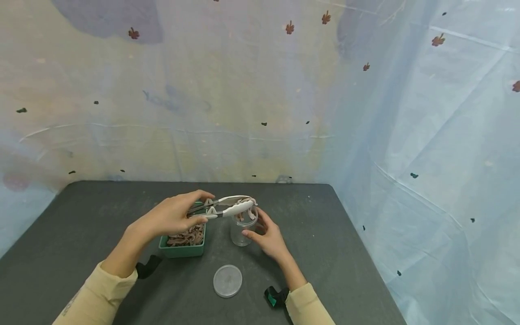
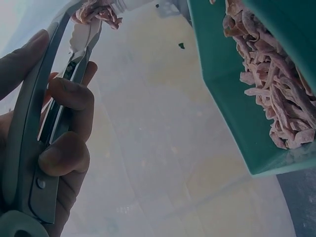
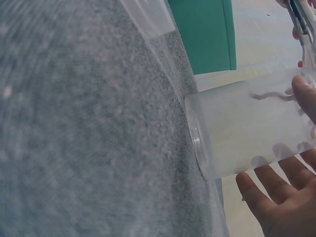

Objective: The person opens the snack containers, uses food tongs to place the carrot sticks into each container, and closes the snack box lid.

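Note:
My left hand (image 1: 172, 214) grips a pair of metal tongs (image 1: 237, 209) with white tips, held almost level over the mouth of a clear plastic jar (image 1: 240, 235). Several brownish-pink dried strips (image 2: 98, 12) are pinched between the tips. Through the jar's wall one strip (image 3: 269, 96) shows near the top. Fingers and thumb of my right hand (image 1: 270, 237) wrap the upper part of the jar, which stands upright on the table. Left of the jar, partly under my left hand, is a green rectangular container (image 1: 183, 252) with a heap of the same strips (image 2: 276, 84).
A round translucent lid (image 1: 227, 280) lies flat on the dark grey table (image 1: 325, 253), nearer me than the jar. Black straps (image 1: 276, 297) hang by the sleeves. A pale patterned sheet (image 1: 227, 90) hangs behind the table and along its right side.

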A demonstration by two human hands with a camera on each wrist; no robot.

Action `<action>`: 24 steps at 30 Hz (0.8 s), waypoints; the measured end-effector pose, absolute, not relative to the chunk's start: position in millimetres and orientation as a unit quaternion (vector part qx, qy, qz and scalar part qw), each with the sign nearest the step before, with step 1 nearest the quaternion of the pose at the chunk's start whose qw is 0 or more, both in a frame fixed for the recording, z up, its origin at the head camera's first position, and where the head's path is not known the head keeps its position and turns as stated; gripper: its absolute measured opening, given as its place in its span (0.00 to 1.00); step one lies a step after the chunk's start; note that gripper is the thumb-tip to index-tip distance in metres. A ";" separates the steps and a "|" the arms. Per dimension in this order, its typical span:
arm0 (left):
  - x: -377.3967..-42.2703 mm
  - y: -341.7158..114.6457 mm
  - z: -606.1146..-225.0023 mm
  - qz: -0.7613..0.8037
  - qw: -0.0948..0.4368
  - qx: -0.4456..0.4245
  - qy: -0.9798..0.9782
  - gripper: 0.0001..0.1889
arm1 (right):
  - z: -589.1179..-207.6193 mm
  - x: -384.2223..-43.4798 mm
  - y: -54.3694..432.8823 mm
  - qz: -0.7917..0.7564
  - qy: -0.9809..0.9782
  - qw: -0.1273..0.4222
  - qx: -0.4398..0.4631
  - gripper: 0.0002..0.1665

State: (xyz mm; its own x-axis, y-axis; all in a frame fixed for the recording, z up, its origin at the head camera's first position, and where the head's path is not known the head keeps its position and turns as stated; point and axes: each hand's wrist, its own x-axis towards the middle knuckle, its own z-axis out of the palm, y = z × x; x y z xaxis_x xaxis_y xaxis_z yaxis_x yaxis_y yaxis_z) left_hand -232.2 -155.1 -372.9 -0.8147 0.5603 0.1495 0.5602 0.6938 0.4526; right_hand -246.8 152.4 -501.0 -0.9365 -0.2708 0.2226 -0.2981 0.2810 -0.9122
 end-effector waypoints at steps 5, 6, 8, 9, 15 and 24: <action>-230.7 -157.4 -373.5 0.245 -0.002 0.307 0.920 0.30 | -500.2 -245.6 152.0 0.571 -0.802 0.009 0.177 0.50; -230.7 -157.8 -373.8 0.245 -0.001 0.305 0.920 0.31 | -500.2 -245.3 151.8 0.570 -0.803 0.009 0.176 0.50; -231.0 -158.6 -374.9 0.244 0.003 0.300 0.922 0.31 | -500.4 -245.3 151.4 0.569 -0.805 0.007 0.171 0.51; -231.2 -159.4 -375.5 0.244 0.005 0.300 0.922 0.32 | -500.5 -245.3 151.2 0.568 -0.805 0.007 0.171 0.51; -231.9 -165.0 -378.7 0.249 0.014 0.299 0.921 0.33 | -502.3 -246.1 151.2 0.573 -0.800 0.011 0.178 0.51; -228.7 -169.7 -376.5 0.263 0.021 0.292 0.919 0.33 | -502.7 -246.5 150.2 0.574 -0.797 0.019 0.184 0.47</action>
State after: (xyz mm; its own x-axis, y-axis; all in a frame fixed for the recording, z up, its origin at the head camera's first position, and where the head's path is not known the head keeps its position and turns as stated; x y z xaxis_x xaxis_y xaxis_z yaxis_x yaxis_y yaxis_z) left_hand -228.7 -169.7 -376.5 -0.8287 0.5479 0.1147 0.5256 0.6911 0.4962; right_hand -246.5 150.2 -502.7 -0.9316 -0.2717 0.2415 -0.3151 0.2724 -0.9091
